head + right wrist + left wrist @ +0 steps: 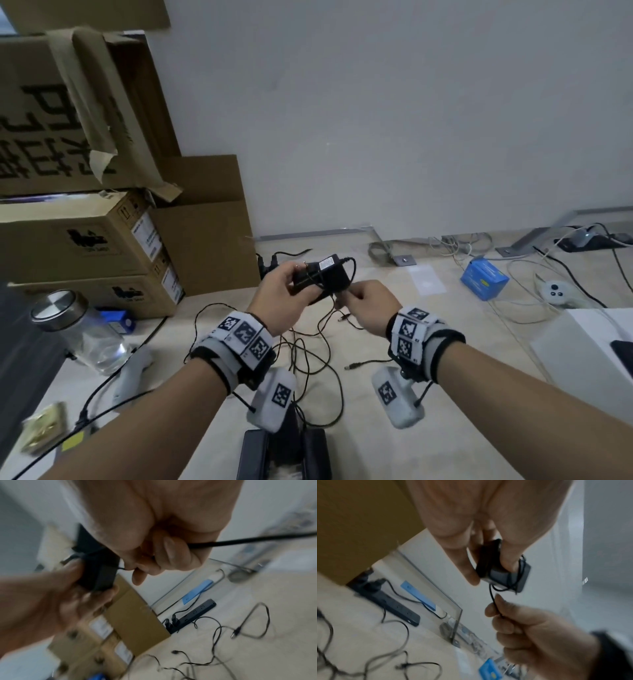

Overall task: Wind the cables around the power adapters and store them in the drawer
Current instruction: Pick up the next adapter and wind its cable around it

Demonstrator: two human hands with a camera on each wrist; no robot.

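Adapter (327,275) lies crosswise in left hand (275,301), plug leftward.

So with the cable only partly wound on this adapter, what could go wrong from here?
1. The left hand holds the power adapter at one end only; a firm pull from the right hand pinching the cable might twist it loose.
2. The trailing length crosses other loose cables on the surface, so it could snag or drag them.
3. The few turns on the adapter look slack and may slip off.
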